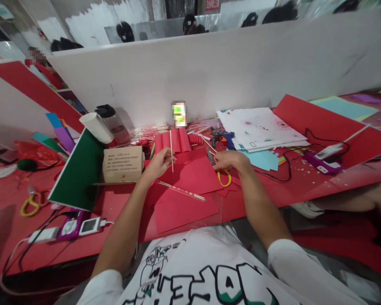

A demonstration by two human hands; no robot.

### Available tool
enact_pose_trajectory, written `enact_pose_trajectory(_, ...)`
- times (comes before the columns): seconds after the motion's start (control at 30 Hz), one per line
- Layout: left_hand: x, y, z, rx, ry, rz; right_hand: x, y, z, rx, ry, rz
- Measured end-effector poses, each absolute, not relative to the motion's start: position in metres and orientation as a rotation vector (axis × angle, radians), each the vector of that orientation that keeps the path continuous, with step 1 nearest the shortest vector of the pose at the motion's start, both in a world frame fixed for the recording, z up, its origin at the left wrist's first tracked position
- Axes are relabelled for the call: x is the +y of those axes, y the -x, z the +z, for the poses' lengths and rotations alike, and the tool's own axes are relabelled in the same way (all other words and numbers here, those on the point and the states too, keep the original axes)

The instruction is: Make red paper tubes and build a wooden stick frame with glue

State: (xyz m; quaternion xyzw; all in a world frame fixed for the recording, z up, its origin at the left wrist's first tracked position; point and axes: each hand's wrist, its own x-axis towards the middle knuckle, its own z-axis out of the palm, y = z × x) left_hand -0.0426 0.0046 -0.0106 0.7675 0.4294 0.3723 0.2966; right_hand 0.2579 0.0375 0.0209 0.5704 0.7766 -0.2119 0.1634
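From my remote view, the left hand [160, 163] pinches a thin wooden stick [171, 142], fingers closed, the stick standing nearly upright in view over red paper [193, 169]. The right hand [231, 160] curls over scissors [224, 178], yellow handle below, grey blades at its fingertips; a second stick [207, 143] runs to those fingers, but I cannot tell what they grip, or how tightly. Nearer the body I see sticks in a clear sleeve [181, 190] with print too small to read. Beyond the hands sit red paper rolls [179, 140] and a blue glue gun [227, 137]. Left of them, a cardboard box [122, 164] carries several printed lines I can't make out. The white shirt [203, 262] bears big outlined letters, partly cut off. A red sign [212, 4] on the far wall shows white characters, also illegible to me.
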Motion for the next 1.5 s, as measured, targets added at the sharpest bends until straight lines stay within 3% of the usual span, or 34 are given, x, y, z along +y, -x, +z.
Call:
enact_pose_trajectory(0.13,0.005,0.043,-0.012,1.145,-2.042,0.983,0.04,-0.266,0.023,2.334,-1.717,-0.568)
enact_pose_trajectory(0.33,0.005,0.044,-0.013,1.135,-1.999,1.007,0.057,-0.295,0.012,2.373,-2.274,-0.224)
enact_pose_trajectory(0.57,0.007,0.045,-0.015,1.129,-2.02,0.995,0.079,-0.318,-0.01,2.322,-2.577,0.004)
enact_pose_trajectory(1.2,0.006,0.045,-0.01,1.154,-2.043,0.983,0.105,-0.322,-0.037,2.627,-2.549,-0.076)
enact_pose_trajectory(1.5,0.006,0.046,-0.004,1.279,-2.173,1.111,0.107,-0.342,-0.022,2.747,-2.704,0.281)
